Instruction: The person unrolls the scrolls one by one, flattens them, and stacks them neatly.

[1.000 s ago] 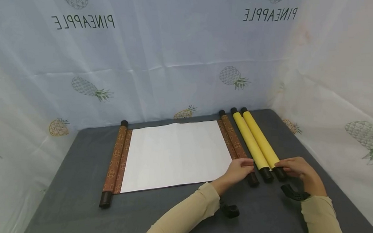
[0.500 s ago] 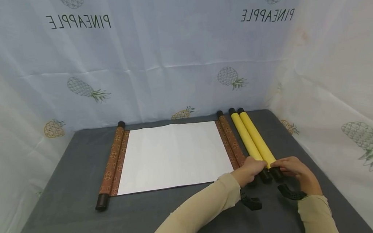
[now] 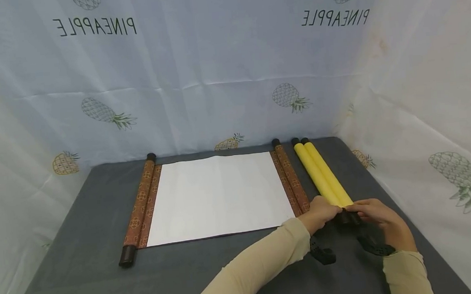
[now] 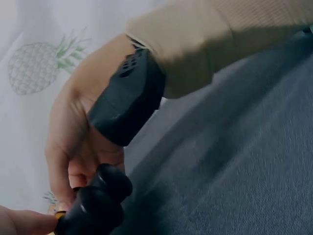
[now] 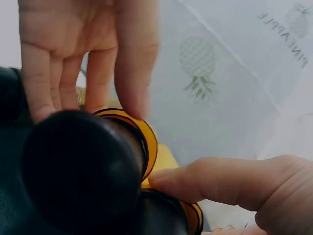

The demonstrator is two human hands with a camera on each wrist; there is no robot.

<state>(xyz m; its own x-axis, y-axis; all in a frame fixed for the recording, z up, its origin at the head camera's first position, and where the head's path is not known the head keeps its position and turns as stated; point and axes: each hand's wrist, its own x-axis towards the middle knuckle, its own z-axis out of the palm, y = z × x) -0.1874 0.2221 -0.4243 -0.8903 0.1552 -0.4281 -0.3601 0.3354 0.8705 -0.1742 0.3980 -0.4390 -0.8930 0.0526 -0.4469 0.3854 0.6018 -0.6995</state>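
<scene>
Holding two yellow rolls (image 3: 318, 173), left grip (image 3: 321, 210) and right grip (image 3: 383, 216) are pinching; the curtain (image 3: 211, 52) is showing mirrored "PINEAPPLE"

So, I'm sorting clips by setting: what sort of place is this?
Probably a curtained-off tabletop workspace: pineapple-print fabric hangs on three sides of a grey table bearing two yellow rolls.

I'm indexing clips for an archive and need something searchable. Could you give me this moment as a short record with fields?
Left grip: holds near end of left yellow roll
Right grip: holds near end of right yellow roll
Roll arrangement: side by side, dark ends
White sheet: spread flat, between left brown roll and right brown roll
Surface: dark gray tabletop
Backdrop: pineapple-print cloth
</scene>
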